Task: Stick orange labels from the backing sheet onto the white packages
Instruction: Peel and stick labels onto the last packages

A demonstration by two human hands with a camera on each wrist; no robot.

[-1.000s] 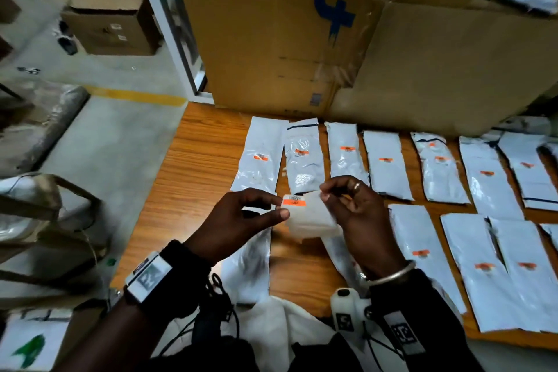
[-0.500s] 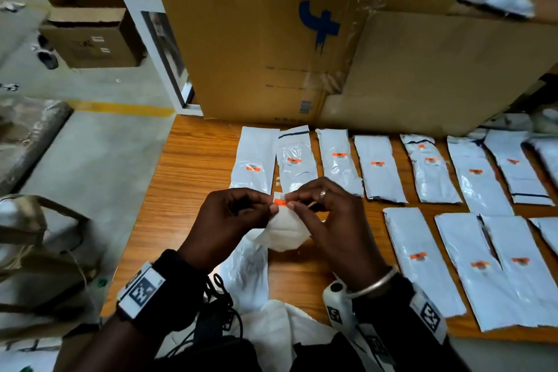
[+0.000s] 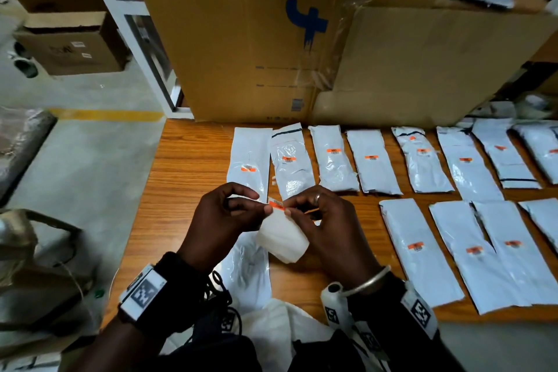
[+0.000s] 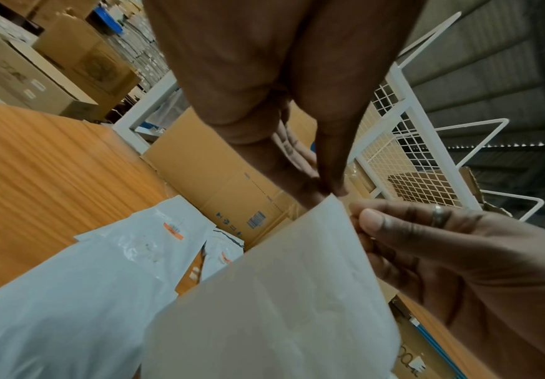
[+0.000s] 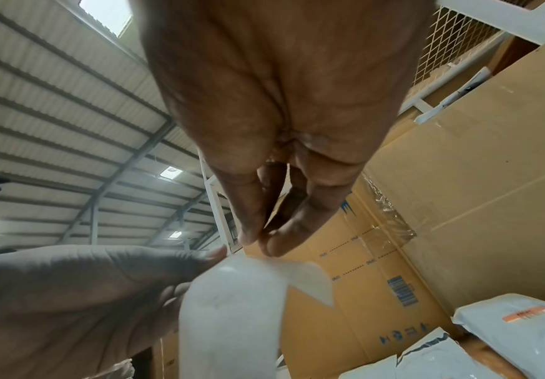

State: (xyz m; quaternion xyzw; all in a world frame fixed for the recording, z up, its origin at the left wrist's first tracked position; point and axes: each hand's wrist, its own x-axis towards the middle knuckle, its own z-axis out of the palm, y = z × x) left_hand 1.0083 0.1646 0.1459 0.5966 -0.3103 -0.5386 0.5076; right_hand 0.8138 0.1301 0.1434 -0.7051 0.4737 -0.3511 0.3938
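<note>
Many labelled packages (image 3: 373,161), cardboard box (image 3: 302,51) behind

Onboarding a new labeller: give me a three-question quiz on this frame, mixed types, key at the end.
1. True or false: the orange label at the top of the backing sheet is already stuck on a package.
2. Multiple choice: what do both hands hold? A) a white package B) the backing sheet C) the cardboard box
3. Fill in: the package under the hands, at the table's near edge, shows no ______ on its visible part.

Key
1. False. The left hand and right hand hold it up at the sheet's top edge.
2. B
3. Orange label; the far-row packages each carry one.
</note>
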